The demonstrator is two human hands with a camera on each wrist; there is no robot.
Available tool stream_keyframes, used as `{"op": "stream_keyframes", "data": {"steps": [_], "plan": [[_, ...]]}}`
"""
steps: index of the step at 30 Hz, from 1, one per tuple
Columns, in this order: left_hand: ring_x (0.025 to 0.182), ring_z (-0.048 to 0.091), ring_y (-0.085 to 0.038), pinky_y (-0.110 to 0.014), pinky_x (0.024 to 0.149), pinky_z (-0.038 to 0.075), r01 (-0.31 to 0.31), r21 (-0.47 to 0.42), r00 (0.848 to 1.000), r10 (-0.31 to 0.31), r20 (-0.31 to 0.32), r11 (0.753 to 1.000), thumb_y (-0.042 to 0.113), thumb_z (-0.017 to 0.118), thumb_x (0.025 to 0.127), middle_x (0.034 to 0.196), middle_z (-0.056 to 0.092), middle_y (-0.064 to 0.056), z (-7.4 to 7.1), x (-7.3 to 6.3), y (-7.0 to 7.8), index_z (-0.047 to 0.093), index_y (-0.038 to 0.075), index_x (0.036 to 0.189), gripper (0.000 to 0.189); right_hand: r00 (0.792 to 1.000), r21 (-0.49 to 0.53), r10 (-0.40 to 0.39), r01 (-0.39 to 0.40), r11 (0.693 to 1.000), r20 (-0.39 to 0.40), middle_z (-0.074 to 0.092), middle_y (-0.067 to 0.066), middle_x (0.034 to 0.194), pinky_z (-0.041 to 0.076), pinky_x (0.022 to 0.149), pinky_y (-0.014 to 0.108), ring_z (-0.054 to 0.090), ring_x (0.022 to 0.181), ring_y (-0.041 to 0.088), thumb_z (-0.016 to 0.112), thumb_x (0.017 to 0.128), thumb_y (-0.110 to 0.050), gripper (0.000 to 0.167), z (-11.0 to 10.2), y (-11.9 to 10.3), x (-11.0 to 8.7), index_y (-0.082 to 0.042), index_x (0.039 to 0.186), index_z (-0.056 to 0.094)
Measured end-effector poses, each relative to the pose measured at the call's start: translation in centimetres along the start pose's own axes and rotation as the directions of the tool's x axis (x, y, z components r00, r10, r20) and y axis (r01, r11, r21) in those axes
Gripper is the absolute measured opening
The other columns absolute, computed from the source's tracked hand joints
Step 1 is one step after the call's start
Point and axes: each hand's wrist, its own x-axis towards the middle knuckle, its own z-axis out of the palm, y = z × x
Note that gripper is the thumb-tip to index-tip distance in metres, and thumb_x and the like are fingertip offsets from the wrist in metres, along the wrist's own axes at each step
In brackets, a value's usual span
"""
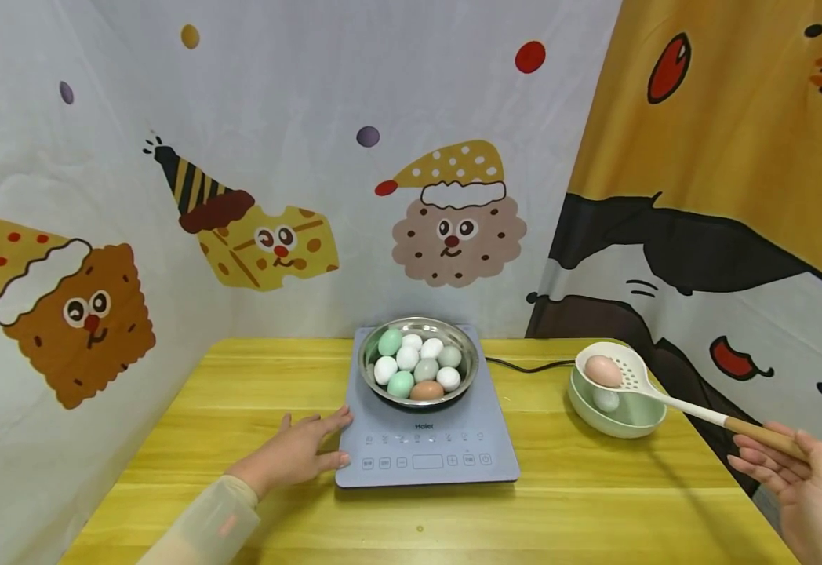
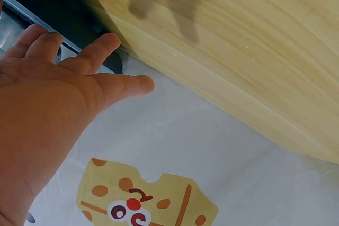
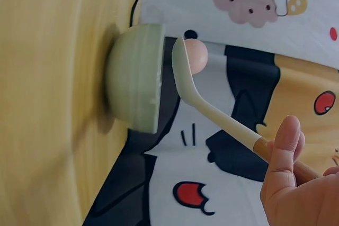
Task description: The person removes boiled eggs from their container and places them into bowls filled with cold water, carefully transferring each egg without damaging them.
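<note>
Right hand (image 1: 809, 490) is nearest me: fingers and thumb clamped round the wooden handle of a slotted ladle (image 1: 696, 410). Left hand (image 1: 294, 453): fingers spread apart, fingertips touching the left edge of the grey-blue induction cooker (image 1: 453, 436), gripping nothing. Ladle head carries one pinkish egg (image 1: 604, 371), held just above the pale green bowl (image 1: 623, 428), clear of its rim in the right wrist view. I see a pale egg (image 1: 605, 400) inside that bowl, partly hidden by the ladle. Steel pan (image 1: 471, 361) sits on the back of the cooker, piled with white, green, grey and brown eggs (image 1: 426, 369). Black cord (image 1: 524, 368) behind on the wooden table (image 1: 277, 377); cartoon-print curtain (image 1: 298, 94) at the back.
</note>
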Motion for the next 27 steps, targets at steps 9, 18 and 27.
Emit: {"op": "stream_keyframes", "data": {"steps": [9, 18, 27], "plan": [[0.152, 0.04, -0.057, -0.087, 0.121, 0.006, 0.011, 0.006, 1.0, -0.011, 0.01, 1.0, 0.048, 0.074, 0.099, 0.173, 0.041, 0.002, 0.1, 0.0, -0.1, 0.048, 0.02, 0.162, 0.074, 0.942, -0.094, 0.103, -0.139, 0.986, -0.32, 0.07, -0.016, 0.071, 0.061, 0.055, 0.02, 0.071, 0.062, 0.001, 0.042, 0.116, -0.038, 0.022, 1.8, 0.1, -0.1, -0.026, 0.12, 0.061], [0.152, 0.041, -0.056, -0.087, 0.121, 0.007, 0.018, 0.014, 1.0, -0.018, 0.011, 1.0, 0.048, 0.074, 0.099, 0.173, 0.04, 0.002, 0.1, 0.1, -0.1, 0.048, 0.021, 0.163, 0.074, 0.941, -0.198, -0.028, -0.042, 0.979, -0.338, 0.067, -0.019, 0.07, 0.057, 0.051, 0.015, 0.068, 0.055, 0.0, 0.042, 0.116, -0.034, 0.035, 2.3, 0.1, -0.7, -0.015, 0.141, 0.059], [0.151, 0.042, -0.057, -0.088, 0.121, 0.007, 0.016, 0.005, 1.0, -0.016, 0.009, 1.0, 0.048, 0.074, 0.099, 0.173, 0.04, 0.002, 0.0, 0.1, 0.0, 0.048, 0.021, 0.162, 0.074, 0.944, -0.65, -0.218, 0.006, 0.76, -0.246, 0.054, -0.028, 0.074, 0.048, 0.054, 0.002, 0.058, 0.056, -0.013, 0.038, 0.116, -0.03, 0.053, 3.6, -0.4, -2.7, 0.002, 0.156, 0.051]]}}
